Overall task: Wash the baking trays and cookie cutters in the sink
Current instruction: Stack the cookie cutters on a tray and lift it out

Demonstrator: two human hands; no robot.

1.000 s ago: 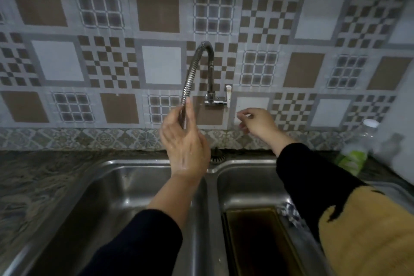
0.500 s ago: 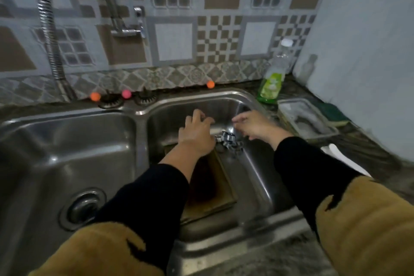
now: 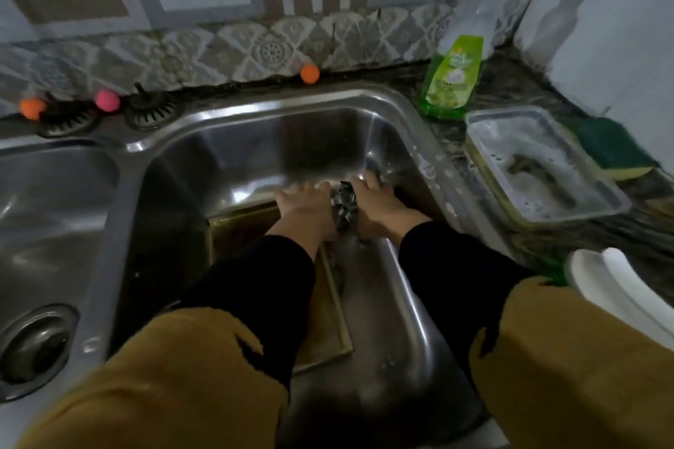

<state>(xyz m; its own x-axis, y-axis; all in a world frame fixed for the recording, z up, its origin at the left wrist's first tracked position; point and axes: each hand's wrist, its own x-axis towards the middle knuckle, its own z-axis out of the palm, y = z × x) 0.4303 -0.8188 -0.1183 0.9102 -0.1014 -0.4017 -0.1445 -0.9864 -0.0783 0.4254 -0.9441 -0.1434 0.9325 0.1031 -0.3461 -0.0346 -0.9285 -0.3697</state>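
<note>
Sink basins: 2, left (image 3: 54,230) and right (image 3: 255,142)
Hands: 2, left (image 3: 306,206), right (image 3: 379,206)
Baking tray (image 3: 328,350): 1 visible in right basin
Cookie cutters (image 3: 344,208): one cluster between the hands, number unclear
Small balls at back edge of worktop: 3, two orange (image 3: 32,108) (image 3: 309,73), one pink (image 3: 107,100)
Green soap bottle (image 3: 452,80): 1
Clear plastic container (image 3: 543,164): 1
Sponge (image 3: 616,149): 1

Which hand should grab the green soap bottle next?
Probably the right hand. The green soap bottle stands on the counter just past the right basin's far right corner, on that hand's side. The left hand would have to cross over the cookie cutters and the other arm.
</note>
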